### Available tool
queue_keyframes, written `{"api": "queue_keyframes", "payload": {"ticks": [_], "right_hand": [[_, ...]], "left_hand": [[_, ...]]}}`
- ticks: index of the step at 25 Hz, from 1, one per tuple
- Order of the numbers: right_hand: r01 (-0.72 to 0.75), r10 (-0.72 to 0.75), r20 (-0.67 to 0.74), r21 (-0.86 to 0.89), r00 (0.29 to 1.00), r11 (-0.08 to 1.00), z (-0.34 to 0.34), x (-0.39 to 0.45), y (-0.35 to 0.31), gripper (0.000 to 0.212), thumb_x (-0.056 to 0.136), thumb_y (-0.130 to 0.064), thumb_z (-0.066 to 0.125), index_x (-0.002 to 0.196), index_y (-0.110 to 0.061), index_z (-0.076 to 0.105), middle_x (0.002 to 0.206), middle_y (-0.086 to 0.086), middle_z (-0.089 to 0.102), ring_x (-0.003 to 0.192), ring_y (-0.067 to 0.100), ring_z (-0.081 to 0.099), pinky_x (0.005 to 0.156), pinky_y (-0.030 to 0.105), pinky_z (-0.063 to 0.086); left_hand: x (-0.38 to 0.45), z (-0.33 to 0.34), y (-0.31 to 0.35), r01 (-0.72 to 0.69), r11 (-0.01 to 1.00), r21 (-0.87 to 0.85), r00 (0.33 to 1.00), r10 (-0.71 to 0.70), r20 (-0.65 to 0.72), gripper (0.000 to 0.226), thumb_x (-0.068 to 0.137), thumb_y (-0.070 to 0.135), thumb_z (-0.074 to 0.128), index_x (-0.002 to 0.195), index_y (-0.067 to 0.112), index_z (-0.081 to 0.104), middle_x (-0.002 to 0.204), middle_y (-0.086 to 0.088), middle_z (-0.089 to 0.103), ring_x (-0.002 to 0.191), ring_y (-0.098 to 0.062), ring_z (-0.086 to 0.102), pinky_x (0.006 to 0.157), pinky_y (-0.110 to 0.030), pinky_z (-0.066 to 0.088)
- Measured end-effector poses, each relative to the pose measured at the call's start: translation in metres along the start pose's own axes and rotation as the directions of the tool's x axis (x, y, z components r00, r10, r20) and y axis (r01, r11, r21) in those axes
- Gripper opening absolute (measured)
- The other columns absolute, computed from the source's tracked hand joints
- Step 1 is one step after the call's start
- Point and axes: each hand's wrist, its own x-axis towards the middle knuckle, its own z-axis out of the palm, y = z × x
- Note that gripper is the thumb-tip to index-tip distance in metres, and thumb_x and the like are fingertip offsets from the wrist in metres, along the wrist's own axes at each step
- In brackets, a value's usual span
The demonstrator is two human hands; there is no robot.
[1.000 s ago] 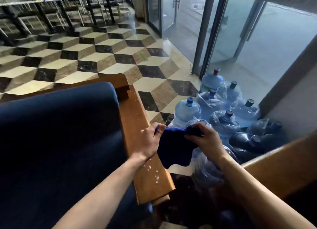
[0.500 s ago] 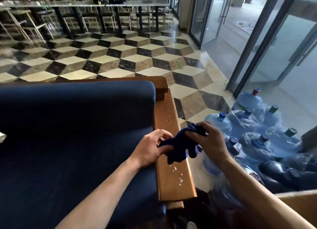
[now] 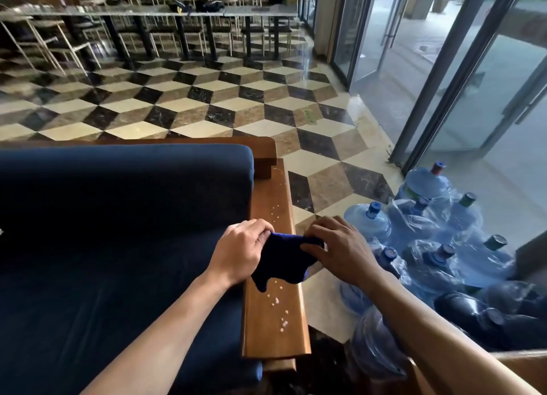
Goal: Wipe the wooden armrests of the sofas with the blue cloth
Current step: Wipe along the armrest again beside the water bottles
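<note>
here the sofa (image 3: 118,246) fills the frame from nine o'clock to six, its dark blue cushions running up to the wooden armrest (image 3: 273,329), which stretches from about twelve o'clock near the backrest down to six. that flat board sits at the outer edge, so a person leaning over it can work along its length. at three to four o'clock a cluster of water bottles (image 3: 429,246) stands on the floor beside the sofa, near the glass doors, well apart from the wiping. over the middle of the armrest both hands share the blue cloth (image 3: 282,263): the left hand (image 3: 239,252) pinches its nine o'clock edge with curled fingers, and the right hand (image 3: 340,249) pinches its three o'clock edge, each grip tight on fabric. held this way the cloth hangs spread between them, its lower part draping toward the wood, likely being opened or refolded for a broad wiping face. smallest of all, pale crumbs (image 3: 278,301) lie scattered on the wood at six o'clock of the cloth and again toward twelve, so the wiping seems barely begun.
</note>
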Motion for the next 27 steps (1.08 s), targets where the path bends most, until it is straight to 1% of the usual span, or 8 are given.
{"api": "queue_keyframes", "payload": {"ticks": [4, 8, 11, 14, 18, 20, 23, 27], "right_hand": [[0.001, 0.01, -0.081, 0.14, 0.997, 0.99, 0.015, -0.002, 0.015, 0.022, 0.094, -0.038, 0.056, 0.1, -0.026, 0.072, 0.093, -0.007, 0.069, 0.083, 0.015, 0.06, 0.069, 0.033, 0.055], [-0.162, 0.144, 0.076, 0.388, 0.987, 0.907, 0.047, -0.019, 0.016, 0.006, 0.095, -0.027, 0.061, 0.094, -0.023, 0.065, 0.081, -0.011, 0.065, 0.07, 0.009, 0.058, 0.063, 0.027, 0.05], [-0.411, 0.316, 0.263, 0.556, 0.912, 0.722, 0.08, -0.045, 0.009, 0.012, 0.098, -0.023, 0.057, 0.087, -0.02, 0.06, 0.071, -0.01, 0.061, 0.064, 0.003, 0.053, 0.062, 0.023, 0.045], [-0.571, 0.448, 0.365, 0.627, 0.816, 0.53, 0.123, -0.07, 0.002, 0.02, 0.101, -0.025, 0.055, 0.082, -0.019, 0.059, 0.069, -0.01, 0.059, 0.067, 0.003, 0.05, 0.063, 0.019, 0.042], [-0.766, 0.505, 0.602, 0.605, 0.618, 0.216, 0.186, -0.11, -0.006, 0.004, 0.096, -0.028, 0.063, 0.093, -0.026, 0.064, 0.089, -0.005, 0.07, 0.087, 0.012, 0.062, 0.084, 0.032, 0.05], [-0.822, 0.449, 0.72, 0.566, 0.53, 0.061, 0.207, -0.13, -0.005, 0.02, 0.087, -0.019, 0.075, 0.103, -0.027, 0.066, 0.101, 0.0, 0.073, 0.098, 0.019, 0.069, 0.091, 0.037, 0.054], [-0.801, 0.488, 0.655, 0.571, 0.578, 0.182, 0.23, -0.147, 0.007, 0.041, 0.079, -0.008, 0.081, 0.111, -0.027, 0.064, 0.106, -0.001, 0.073, 0.1, 0.014, 0.069, 0.086, 0.03, 0.058], [-0.741, 0.625, 0.402, 0.303, 0.67, 0.6, 0.272, -0.141, 0.016, 0.042, 0.084, -0.032, 0.076, 0.122, -0.033, 0.057, 0.115, -0.01, 0.064, 0.094, 0.011, 0.065, 0.077, 0.032, 0.054]], "left_hand": [[-0.001, 0.022, 0.002, 0.123, 0.991, -0.044, 0.992, -0.121, 0.037, 0.026, 0.101, 0.038, 0.037, 0.103, 0.021, 0.056, 0.1, 0.01, 0.057, 0.096, -0.011, 0.054, 0.081, -0.031, 0.046], [-0.029, 0.042, -0.014, 0.303, 0.952, -0.05, 0.912, -0.275, 0.305, 0.037, 0.082, 0.036, 0.079, 0.104, 0.03, 0.05, 0.102, 0.011, 0.055, 0.09, -0.004, 0.056, 0.078, -0.022, 0.045], [-0.064, 0.061, -0.033, 0.58, 0.735, -0.352, 0.811, -0.48, 0.334, 0.026, 0.079, 0.012, 0.082, 0.092, 0.019, 0.062, 0.086, 0.004, 0.068, 0.076, -0.009, 0.063, 0.073, -0.025, 0.051], [-0.1, 0.09, -0.053, 0.681, 0.468, -0.563, 0.7, -0.643, 0.311, 0.014, 0.085, 0.003, 0.076, 0.094, 0.01, 0.068, 0.08, 0.002, 0.07, 0.074, -0.009, 0.062, 0.07, -0.022, 0.051], [-0.155, 0.142, -0.086, 0.763, 0.408, -0.502, 0.58, -0.773, 0.255, 0.004, 0.092, 0.019, 0.069, 0.096, 0.018, 0.071, 0.088, 0.002, 0.075, 0.083, -0.014, 0.069, 0.081, -0.035, 0.056], [-0.179, 0.163, -0.104, 0.815, 0.423, -0.396, 0.532, -0.816, 0.224, 0.005, 0.093, 0.023, 0.067, 0.095, 0.019, 0.07, 0.087, 0.003, 0.075, 0.088, -0.016, 0.07, 0.085, -0.04, 0.056], [-0.19, 0.184, -0.122, 0.812, 0.523, -0.26, 0.568, -0.811, 0.143, 0.012, 0.095, 0.034, 0.062, 0.101, 0.025, 0.066, 0.093, 0.005, 0.075, 0.093, -0.021, 0.07, 0.083, -0.038, 0.055], [-0.167, 0.215, -0.151, 0.704, 0.703, 0.097, 0.703, -0.71, 0.043, 0.025, 0.099, 0.035, 0.056, 0.122, 0.027, 0.06, 0.117, 0.001, 0.068, 0.107, -0.026, 0.062, 0.08, -0.039, 0.051]]}}
